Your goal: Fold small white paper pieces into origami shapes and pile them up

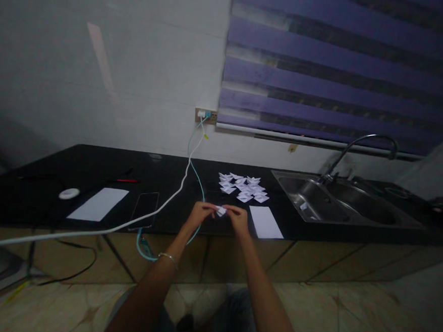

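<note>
Both of my hands meet over the front edge of the black counter (52,194). My left hand (200,213) and my right hand (237,218) pinch a small folded piece of white paper (221,211) between their fingertips. A bracelet sits on my left wrist. Behind the hands lies a pile of several small folded white paper pieces (244,187). A flat white sheet (265,222) rests on the counter just right of my right hand.
A steel sink (340,202) with a curved tap (363,145) is at the right. A phone (145,208), another white sheet (99,204), a round white object (69,193) and a red pen (126,180) lie at the left. White and teal cables (185,176) run from a wall socket (205,115).
</note>
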The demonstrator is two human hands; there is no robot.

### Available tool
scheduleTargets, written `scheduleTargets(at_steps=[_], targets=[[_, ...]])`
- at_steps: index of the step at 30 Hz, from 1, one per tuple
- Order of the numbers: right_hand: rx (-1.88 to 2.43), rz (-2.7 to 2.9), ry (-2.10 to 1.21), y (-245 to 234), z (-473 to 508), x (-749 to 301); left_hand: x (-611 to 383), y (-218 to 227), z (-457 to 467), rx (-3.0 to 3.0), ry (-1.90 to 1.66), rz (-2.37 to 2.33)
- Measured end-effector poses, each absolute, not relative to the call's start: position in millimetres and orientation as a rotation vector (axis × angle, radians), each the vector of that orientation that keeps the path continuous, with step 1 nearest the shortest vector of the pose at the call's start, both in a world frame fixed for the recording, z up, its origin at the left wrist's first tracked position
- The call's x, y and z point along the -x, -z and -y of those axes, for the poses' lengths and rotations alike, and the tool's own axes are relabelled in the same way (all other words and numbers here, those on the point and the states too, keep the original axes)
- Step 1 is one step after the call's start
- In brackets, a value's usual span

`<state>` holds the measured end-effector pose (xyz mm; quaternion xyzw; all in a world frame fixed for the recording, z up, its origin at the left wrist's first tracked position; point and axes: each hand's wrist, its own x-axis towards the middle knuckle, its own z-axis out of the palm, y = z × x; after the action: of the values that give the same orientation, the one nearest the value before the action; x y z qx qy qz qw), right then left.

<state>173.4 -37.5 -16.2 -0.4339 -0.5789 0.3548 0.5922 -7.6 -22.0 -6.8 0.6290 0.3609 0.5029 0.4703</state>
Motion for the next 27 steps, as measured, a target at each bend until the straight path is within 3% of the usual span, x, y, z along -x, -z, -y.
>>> scheduleTargets(at_steps=[6, 13, 20, 27], targets=[[0.927, 1.329, -0.813, 12, 38, -171, 5, 0, 26, -1.367, -1.124, -0.818], [0.905, 1.329, -0.800, 13, 39, -169, -6, -1, 25, -1.670, -0.912, -0.829], [0.850, 1.165, -1.025, 15, 38, -166, -3, -3, 27, -1.816, -0.910, -0.827], [0.946, 1.159, -0.989, 7, 41, -166, -2, 1, 25, -1.893, -0.898, -0.866]])
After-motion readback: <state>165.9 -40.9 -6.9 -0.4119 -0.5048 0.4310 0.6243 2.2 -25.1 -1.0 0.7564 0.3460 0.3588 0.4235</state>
